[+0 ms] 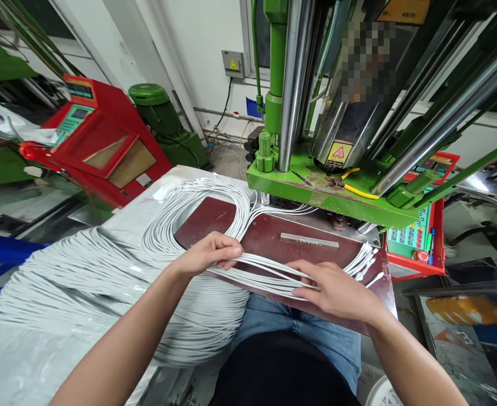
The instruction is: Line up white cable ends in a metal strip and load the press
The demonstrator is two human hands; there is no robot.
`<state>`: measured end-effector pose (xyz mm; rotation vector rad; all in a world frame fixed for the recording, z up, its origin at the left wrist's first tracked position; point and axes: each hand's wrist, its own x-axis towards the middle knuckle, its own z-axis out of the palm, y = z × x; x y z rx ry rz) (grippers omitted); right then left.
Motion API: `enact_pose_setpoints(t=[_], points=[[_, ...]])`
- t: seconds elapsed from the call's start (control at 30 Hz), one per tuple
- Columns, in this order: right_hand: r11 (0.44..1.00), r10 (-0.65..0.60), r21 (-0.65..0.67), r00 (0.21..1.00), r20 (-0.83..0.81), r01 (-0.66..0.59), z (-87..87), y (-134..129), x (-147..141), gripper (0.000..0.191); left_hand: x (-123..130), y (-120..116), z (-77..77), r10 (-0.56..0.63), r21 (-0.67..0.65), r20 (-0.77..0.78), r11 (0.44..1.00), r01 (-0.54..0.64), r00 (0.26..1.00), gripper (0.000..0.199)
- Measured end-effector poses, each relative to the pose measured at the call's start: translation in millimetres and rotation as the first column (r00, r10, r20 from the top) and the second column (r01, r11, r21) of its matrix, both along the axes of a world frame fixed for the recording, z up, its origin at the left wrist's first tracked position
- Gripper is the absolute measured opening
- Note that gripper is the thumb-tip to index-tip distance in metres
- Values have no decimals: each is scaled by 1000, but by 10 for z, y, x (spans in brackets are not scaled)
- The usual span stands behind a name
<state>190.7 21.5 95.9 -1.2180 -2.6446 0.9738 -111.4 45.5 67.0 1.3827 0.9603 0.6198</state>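
Pinched in the left hand (210,252), slim white plastic-coated cables (269,262) stretch rightward into the loosely closed right hand (337,286). White connector tips (362,261) lie centre right, nearer the latter.

From my remote post I log a yellow warning triangle (233,65) on the grey wall box (226,57) and a red hazard triangle (338,153) on the press barrel's (360,121) yellow label (348,153), small print there and on the orange plate (404,11) above unreadable.
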Motion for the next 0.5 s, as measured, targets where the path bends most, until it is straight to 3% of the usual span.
enact_pose_setpoints(t=[0.07, 0.13, 0.2, 0.3, 0.4, 0.5], points=[[997, -55, 47, 997, 45, 53, 81, 29, 207, 35, -59, -7, 26, 52, 37, 45, 998, -54, 998, 38], [996, -90, 17, 996, 15, 90, 206, 57, 423, 36, -25, -18, 60, 8, 43, 27, 999, -9, 1000, 38], [993, -110, -58, 992, -61, 106, 362, 61, 591, 40, 112, -38, 116, -144, 7, -40, 989, 145, 989, 35], [990, -124, -84, 988, -92, 117, 539, 49, 723, 39, 389, -75, 247, -364, -22, -138, 931, 365, 921, 28], [992, -129, -10, 991, 18, 129, 533, 91, 806, 39, 543, -73, 368, -374, -1, -197, 925, 381, 906, 27], [929, -320, 239, 937, 140, 282, 372, 146, 877, 51, 626, -73, 393, -411, -43, -216, 910, 412, 886, 29]])
